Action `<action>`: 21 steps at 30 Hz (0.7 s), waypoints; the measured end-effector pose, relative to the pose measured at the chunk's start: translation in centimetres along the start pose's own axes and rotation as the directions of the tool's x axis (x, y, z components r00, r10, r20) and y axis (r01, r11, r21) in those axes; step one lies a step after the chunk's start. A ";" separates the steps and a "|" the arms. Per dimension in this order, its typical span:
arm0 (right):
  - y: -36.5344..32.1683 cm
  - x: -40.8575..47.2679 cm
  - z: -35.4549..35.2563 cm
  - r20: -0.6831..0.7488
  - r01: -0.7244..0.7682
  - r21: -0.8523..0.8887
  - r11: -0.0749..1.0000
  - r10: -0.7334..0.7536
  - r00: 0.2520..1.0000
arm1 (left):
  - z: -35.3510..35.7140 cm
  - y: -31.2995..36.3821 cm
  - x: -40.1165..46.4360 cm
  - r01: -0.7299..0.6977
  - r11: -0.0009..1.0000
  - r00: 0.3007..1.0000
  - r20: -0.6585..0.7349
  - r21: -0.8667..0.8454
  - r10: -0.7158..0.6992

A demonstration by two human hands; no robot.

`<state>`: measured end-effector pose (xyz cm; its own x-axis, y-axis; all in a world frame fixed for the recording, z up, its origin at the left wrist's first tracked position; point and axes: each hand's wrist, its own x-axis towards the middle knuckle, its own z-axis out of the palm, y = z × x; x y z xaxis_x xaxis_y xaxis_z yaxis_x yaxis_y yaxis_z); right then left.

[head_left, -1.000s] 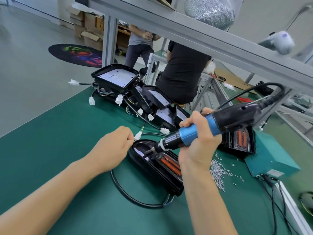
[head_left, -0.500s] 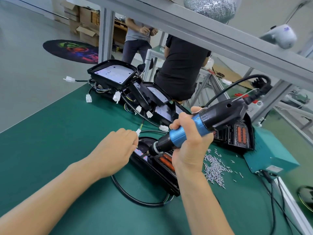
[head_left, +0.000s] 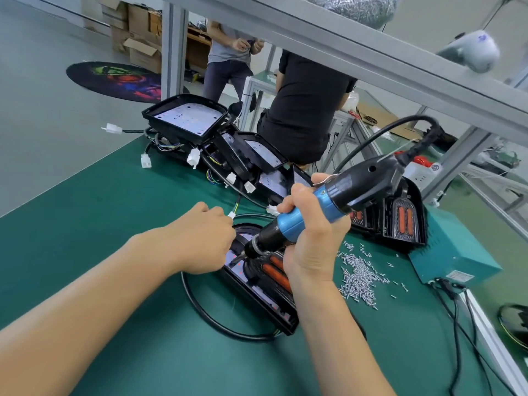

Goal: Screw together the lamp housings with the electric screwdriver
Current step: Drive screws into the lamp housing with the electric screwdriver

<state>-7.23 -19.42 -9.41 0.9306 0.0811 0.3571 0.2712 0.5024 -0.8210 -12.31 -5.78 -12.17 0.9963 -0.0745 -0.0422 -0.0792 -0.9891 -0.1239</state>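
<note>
Bare green desk (head_left: 85, 238) spreads left of the hands; its far edge sits beyond them. The right hand (head_left: 310, 241) grips the electric screwdriver (head_left: 328, 207), tip down on the lamp housing (head_left: 257, 284) between both hands. The left hand (head_left: 200, 241) rests curled at the housing's edge; its grasp is hidden. Loose screws (head_left: 360, 275) lie right.

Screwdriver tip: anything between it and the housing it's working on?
Nothing visible. The screwdriver, gripped by the right hand, has its tip down inside the open housing. The left hand rests at the housing's left edge, beside the tip, not under it.
</note>
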 end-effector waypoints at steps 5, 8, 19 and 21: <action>0.1 -0.2 -0.2 0.039 0.004 -0.005 1.000 -0.004 0.999 | -0.1 0.6 0.1 0.024 0.999 0.999 0.035 0.036 -0.025; 0.0 -0.3 -0.4 0.044 -0.005 -0.014 1.000 0.005 0.999 | 0.3 0.7 -0.2 0.045 0.999 0.999 0.007 0.030 -0.045; 0.3 -0.8 0.2 0.080 -0.033 0.002 0.999 0.033 0.996 | 1.3 0.5 -0.7 0.062 0.998 0.997 -0.048 0.034 -0.060; 0.2 -0.9 0.3 0.099 -0.034 -0.007 0.999 0.034 0.994 | 1.3 0.5 -0.7 0.064 0.998 0.997 -0.047 0.022 -0.063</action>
<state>-8.07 -19.17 -9.74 0.9103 0.1833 0.3711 0.2412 0.4937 -0.8355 -13.09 -6.06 -13.53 0.9998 -0.0183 0.0119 -0.0163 -0.9889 -0.1480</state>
